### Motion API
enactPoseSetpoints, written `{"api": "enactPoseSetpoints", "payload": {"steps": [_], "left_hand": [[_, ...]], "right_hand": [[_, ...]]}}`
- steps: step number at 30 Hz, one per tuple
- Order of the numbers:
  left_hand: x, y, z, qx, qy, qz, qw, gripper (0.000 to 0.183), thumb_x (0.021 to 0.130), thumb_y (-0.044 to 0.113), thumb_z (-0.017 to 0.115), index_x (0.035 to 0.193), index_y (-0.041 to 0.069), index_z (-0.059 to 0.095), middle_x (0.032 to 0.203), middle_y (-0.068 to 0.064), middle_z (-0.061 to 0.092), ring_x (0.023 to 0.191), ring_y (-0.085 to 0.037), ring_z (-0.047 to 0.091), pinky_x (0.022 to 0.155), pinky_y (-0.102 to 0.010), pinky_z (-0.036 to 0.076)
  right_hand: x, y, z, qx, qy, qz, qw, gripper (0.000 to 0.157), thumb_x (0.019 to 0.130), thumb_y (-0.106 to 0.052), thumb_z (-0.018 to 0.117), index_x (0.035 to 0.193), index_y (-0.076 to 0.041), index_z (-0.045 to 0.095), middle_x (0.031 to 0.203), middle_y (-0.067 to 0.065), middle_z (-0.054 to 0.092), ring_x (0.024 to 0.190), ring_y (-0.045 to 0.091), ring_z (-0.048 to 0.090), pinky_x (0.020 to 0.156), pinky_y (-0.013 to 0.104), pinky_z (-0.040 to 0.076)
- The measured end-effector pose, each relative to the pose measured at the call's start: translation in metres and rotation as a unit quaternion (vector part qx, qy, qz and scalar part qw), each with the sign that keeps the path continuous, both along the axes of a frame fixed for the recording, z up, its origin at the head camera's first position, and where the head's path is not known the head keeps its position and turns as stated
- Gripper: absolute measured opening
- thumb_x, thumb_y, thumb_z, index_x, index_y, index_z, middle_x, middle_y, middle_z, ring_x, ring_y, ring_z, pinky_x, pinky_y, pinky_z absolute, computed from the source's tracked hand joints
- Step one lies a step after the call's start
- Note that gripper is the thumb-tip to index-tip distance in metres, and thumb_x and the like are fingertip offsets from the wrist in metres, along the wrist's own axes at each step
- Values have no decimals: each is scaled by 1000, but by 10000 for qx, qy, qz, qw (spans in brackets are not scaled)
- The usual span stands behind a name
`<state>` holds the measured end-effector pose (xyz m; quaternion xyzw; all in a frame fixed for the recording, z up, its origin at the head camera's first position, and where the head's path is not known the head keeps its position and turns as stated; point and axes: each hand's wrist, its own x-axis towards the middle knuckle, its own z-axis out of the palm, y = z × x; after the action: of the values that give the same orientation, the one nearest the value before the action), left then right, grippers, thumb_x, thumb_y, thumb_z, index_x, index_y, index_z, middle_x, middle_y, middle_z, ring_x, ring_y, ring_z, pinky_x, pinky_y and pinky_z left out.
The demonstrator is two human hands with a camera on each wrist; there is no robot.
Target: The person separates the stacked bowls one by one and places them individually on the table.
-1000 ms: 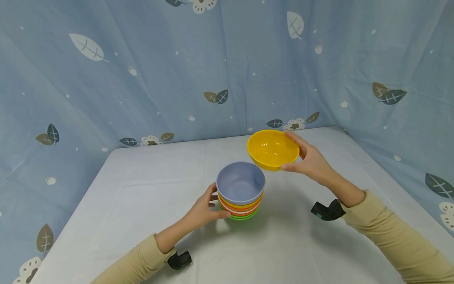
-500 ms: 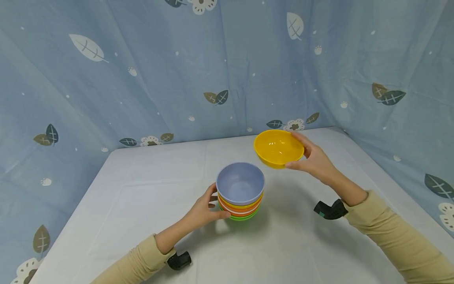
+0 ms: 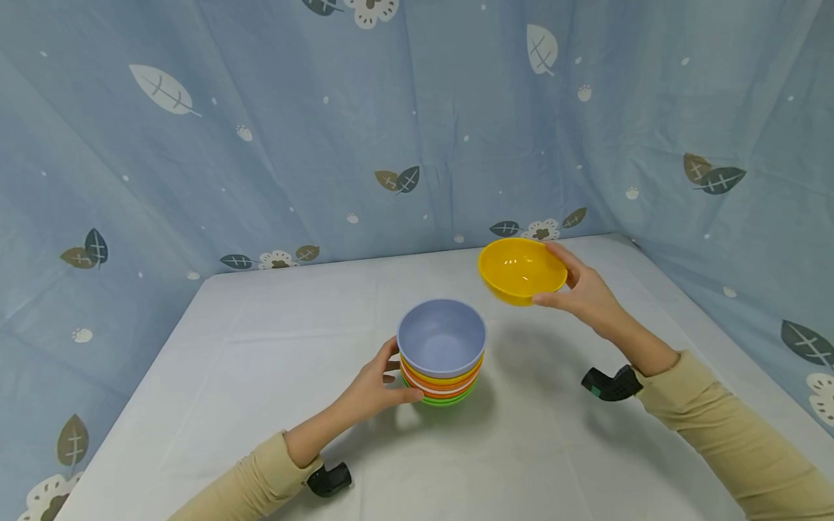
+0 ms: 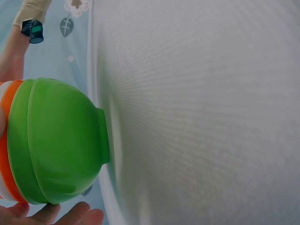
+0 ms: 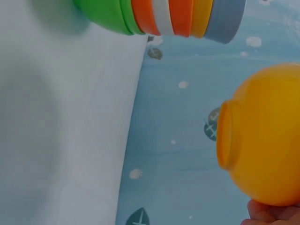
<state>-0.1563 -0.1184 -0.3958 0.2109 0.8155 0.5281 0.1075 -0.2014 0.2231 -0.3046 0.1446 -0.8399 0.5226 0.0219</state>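
Observation:
A stack of nested bowls stands upright on the white-covered table in the head view, with a greyish-blue bowl point(image 3: 441, 336) on top. Beneath it show yellow, orange and white rims, and a green bowl point(image 4: 65, 140) forms the base. My left hand point(image 3: 368, 391) grips the stack from its left side, thumb in front and fingers behind. Up and to the right of the stack, my right hand point(image 3: 580, 293) holds a yellow bowl point(image 3: 521, 271) by its right side, thumb on the near side. In the right wrist view that yellow bowl point(image 5: 269, 136) is raised off the table.
White cloth covers the table point(image 3: 293, 311), and its back edge meets a blue curtain point(image 3: 293, 123) printed with leaves and flowers. Black wrist cameras sit at the left cuff point(image 3: 330, 480) and the right cuff point(image 3: 611, 383).
My right hand has moved a little to the right with the yellow bowl, farther from the stack. My left hand and the stack have stayed put.

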Motion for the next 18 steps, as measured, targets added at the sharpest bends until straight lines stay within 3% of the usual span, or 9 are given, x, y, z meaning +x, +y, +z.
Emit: {"api": "enactPoseSetpoints", "payload": {"steps": [18], "left_hand": [[-1, -1, -3, -26, 27, 23, 10000, 90, 75, 29, 76, 145, 15, 21, 141, -11, 36, 117, -31, 48, 92, -46, 42]], "right_hand": [[-12, 8, -10, 161, -138, -320, 9993, 85, 83, -13, 67, 147, -4, 10, 152, 17, 10, 136, 38, 17, 106, 53, 23]]}}
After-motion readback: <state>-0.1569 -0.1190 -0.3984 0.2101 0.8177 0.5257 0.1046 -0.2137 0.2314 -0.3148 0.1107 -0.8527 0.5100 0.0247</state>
